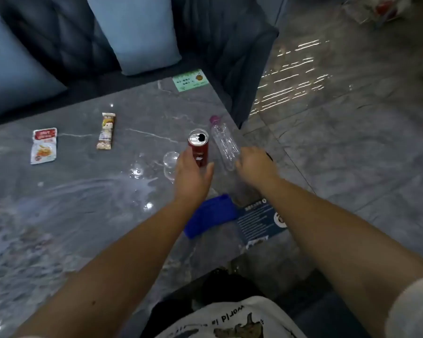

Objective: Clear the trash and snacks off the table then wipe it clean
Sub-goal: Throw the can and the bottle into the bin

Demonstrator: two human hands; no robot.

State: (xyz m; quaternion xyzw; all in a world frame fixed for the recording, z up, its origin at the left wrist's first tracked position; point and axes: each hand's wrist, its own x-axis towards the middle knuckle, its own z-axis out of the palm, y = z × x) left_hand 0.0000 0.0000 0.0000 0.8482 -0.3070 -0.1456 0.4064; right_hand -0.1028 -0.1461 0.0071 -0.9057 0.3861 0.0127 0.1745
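Red soda can [198, 147] upright at frame centre on grey marble table [83, 203], top opened, left hand [192, 173] wrapped around lower body. Clear plastic bottle [224, 142] with purple cap lying just right of can, right hand [254, 164] closed on base end. Two snack packets [44, 145] [106, 131] at left, well apart from can. Blue cloth [209, 215] between forearms.

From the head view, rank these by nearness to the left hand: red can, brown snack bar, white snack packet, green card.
1. Red can: upright, in the left hand.
2. Brown snack bar: to its left on the table.
3. White snack packet and green card: too close to call.
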